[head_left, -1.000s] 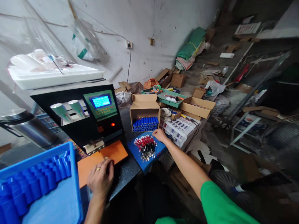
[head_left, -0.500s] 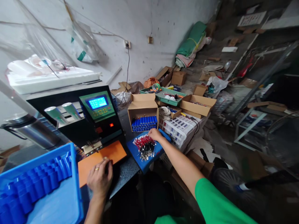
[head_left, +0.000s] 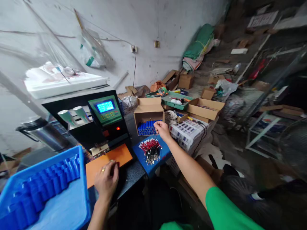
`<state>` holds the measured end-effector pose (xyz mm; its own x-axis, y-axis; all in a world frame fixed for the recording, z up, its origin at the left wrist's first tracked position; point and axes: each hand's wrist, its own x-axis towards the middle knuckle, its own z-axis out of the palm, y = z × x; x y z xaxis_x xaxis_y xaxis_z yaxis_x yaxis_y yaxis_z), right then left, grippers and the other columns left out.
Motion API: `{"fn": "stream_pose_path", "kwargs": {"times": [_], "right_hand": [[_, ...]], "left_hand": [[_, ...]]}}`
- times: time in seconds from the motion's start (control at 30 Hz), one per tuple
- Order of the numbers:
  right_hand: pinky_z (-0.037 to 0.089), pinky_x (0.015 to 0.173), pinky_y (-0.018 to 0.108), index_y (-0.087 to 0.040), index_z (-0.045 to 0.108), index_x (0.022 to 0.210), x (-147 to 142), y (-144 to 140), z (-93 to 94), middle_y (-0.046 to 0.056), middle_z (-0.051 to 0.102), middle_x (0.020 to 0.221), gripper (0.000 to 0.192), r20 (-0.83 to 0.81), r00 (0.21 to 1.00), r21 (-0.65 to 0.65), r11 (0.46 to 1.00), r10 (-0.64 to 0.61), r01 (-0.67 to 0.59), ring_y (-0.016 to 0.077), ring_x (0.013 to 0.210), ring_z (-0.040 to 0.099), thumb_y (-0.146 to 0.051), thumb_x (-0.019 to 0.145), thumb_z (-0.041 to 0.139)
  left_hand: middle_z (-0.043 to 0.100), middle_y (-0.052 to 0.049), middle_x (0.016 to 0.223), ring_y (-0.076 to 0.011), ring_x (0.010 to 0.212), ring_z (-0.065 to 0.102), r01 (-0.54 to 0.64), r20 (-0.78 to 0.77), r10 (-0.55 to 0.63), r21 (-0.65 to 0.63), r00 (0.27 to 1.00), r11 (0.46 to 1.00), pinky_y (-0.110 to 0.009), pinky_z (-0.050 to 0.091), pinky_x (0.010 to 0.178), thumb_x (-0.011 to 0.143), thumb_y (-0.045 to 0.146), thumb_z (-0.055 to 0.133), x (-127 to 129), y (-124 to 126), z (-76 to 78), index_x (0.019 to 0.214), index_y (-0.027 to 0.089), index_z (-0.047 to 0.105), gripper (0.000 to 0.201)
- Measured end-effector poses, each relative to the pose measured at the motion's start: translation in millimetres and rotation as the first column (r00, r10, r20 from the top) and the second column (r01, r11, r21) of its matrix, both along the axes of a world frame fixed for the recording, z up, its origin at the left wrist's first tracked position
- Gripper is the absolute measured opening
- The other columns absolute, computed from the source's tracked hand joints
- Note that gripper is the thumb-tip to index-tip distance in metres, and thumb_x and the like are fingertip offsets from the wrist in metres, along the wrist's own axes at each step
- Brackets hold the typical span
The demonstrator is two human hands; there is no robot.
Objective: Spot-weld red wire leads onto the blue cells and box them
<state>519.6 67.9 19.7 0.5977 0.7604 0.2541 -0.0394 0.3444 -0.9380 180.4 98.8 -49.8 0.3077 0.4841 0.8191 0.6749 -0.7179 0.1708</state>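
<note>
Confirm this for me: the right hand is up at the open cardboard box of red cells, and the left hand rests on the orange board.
One thing is wrong: the cells in the cardboard box are blue, as the head view shows. The right hand is at that box, and the left hand rests on the orange board.

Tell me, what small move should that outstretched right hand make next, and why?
Probably lower the right hand a little, back to the bundle of red wires with metal ends on the blue tray, and pinch one out. The hand hovers between that bundle and the open cardboard box of blue cylindrical cells, while the left hand rests at the orange plate under the black machine.
</note>
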Motion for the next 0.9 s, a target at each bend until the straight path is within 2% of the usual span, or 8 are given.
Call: {"fn": "stream_pose_path", "kwargs": {"times": [0.1, 0.23, 0.33, 0.4, 0.6, 0.67, 0.77, 0.9], "right_hand": [[0.033, 0.040, 0.018, -0.016, 0.058, 0.076, -19.6, 2.9, 0.2, -0.004, 0.051, 0.054, 0.032, -0.068, 0.996, -0.023, 0.998, 0.061, -0.062, 0.0080, 0.044, 0.042, -0.044, 0.066, 0.071], [0.032, 0.040, 0.018, -0.016, 0.059, 0.075, -56.2, 3.2, -4.7, -0.003, 0.052, 0.053, 0.034, -0.216, 0.963, -0.031, 0.985, 0.159, -0.170, 0.0077, 0.043, 0.042, -0.043, 0.063, 0.076], [0.032, 0.041, 0.018, -0.016, 0.059, 0.074, -89.6, 0.2, -6.4, -0.003, 0.052, 0.054, 0.035, -0.300, 0.925, -0.010, 0.969, 0.233, -0.247, 0.0077, 0.044, 0.043, -0.043, 0.062, 0.078], [0.033, 0.041, 0.017, -0.015, 0.059, 0.075, -112.2, -1.6, -5.5, -0.003, 0.053, 0.055, 0.035, -0.343, 0.900, 0.003, 0.958, 0.269, -0.286, 0.0078, 0.045, 0.044, -0.042, 0.062, 0.079], [0.033, 0.040, 0.017, -0.014, 0.063, 0.072, -178.3, -26.5, 5.4, -0.003, 0.050, 0.053, 0.044, -0.473, 0.818, -0.028, 0.923, 0.327, -0.385, 0.0083, 0.047, 0.044, -0.042, 0.048, 0.086], [0.036, 0.041, 0.016, -0.014, 0.064, 0.073, -190.8, -40.3, 2.6, -0.002, 0.052, 0.056, 0.047, -0.495, 0.813, -0.073, 0.917, 0.308, -0.392, 0.0086, 0.050, 0.046, -0.040, 0.043, 0.090], [0.041, 0.044, 0.015, -0.014, 0.067, 0.076, -195.9, -46.7, -14.6, 0.000, 0.056, 0.061, 0.051, -0.499, 0.809, -0.132, 0.896, 0.310, -0.424, 0.0097, 0.055, 0.050, -0.039, 0.040, 0.093], [0.049, 0.048, 0.014, -0.017, 0.071, 0.087, -195.9, -50.7, -34.1, 0.003, 0.064, 0.078, 0.056, -0.363, 0.857, -0.223, 0.859, 0.365, -0.460, 0.0131, 0.065, 0.058, -0.048, 0.044, 0.091]], "left_hand": [[0.072, -0.006, 0.091, -0.0173, 0.077, 0.065, 0.048, 0.148, -0.016, -0.214, 0.989, 0.976, -0.029, 0.050, 0.072, 0.091, 0.042, 0.058, 1.2, -6.9, 3.0, 0.101, 0.016, 0.068, 0.030], [0.072, -0.006, 0.092, -0.0152, 0.072, 0.064, 0.189, 0.347, -0.030, -0.434, 0.938, 0.881, -0.028, 0.053, 0.068, 0.088, 0.049, 0.058, 13.1, -30.2, 12.7, 0.103, 0.015, 0.068, 0.038], [0.073, -0.006, 0.095, -0.0167, 0.082, 0.068, 0.280, 0.382, -0.093, -0.470, 0.919, 0.837, -0.029, 0.055, 0.076, 0.088, 0.050, 0.060, 30.0, -44.3, 20.5, 0.103, 0.016, 0.069, 0.038], [0.073, -0.006, 0.095, -0.0166, 0.082, 0.068, 0.285, 0.349, -0.127, -0.452, 0.929, 0.845, -0.030, 0.054, 0.078, 0.087, 0.047, 0.062, 40.5, -47.5, 23.9, 0.106, 0.017, 0.069, 0.036], [0.073, -0.010, 0.091, -0.0190, 0.080, 0.068, 0.117, 0.270, 0.001, -0.418, 0.963, 0.901, -0.032, 0.052, 0.077, 0.094, 0.037, 0.051, 35.0, -71.3, 30.7, 0.098, 0.016, 0.070, 0.028], [0.073, -0.009, 0.089, -0.0181, 0.080, 0.068, 0.149, 0.275, -0.015, -0.471, 0.961, 0.869, -0.030, 0.052, 0.076, 0.096, 0.033, 0.045, 25.3, -86.7, 32.1, 0.097, 0.017, 0.070, 0.029], [0.072, -0.009, 0.091, -0.0180, 0.084, 0.066, 0.127, 0.299, 0.068, -0.585, 0.952, 0.801, -0.029, 0.050, 0.080, 0.097, 0.030, 0.045, 13.1, -99.2, 33.6, 0.097, 0.016, 0.069, 0.028], [0.070, -0.008, 0.088, -0.0165, 0.081, 0.062, 0.168, 0.395, 0.179, -0.699, 0.901, 0.695, -0.028, 0.047, 0.078, 0.094, 0.029, 0.049, -0.1, -108.3, 41.4, 0.095, 0.015, 0.069, 0.025]]}}
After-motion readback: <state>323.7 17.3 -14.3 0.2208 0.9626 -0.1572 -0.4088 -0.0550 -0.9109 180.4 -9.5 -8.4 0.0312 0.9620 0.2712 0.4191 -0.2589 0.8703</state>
